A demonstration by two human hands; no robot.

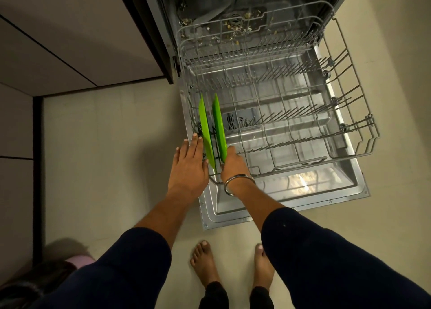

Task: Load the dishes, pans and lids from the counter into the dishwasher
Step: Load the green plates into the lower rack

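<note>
Two green plates stand on edge at the left end of the pulled-out lower rack (363, 122) of the dishwasher. My left hand (189, 164) lies flat with straight fingers against the outer side of the left green plate (206, 133). My right hand (233, 164) is at the near edge of the right green plate (219, 124); its fingers are hidden behind the plate, so its hold is unclear. A metal bangle sits on my right wrist.
The open dishwasher door (326, 187) lies flat under the rack. Food scraps litter the tub floor (233, 24) at the back. A cabinet (70, 40) stands to the left. My bare feet (205, 259) are on the tiled floor in front of the door.
</note>
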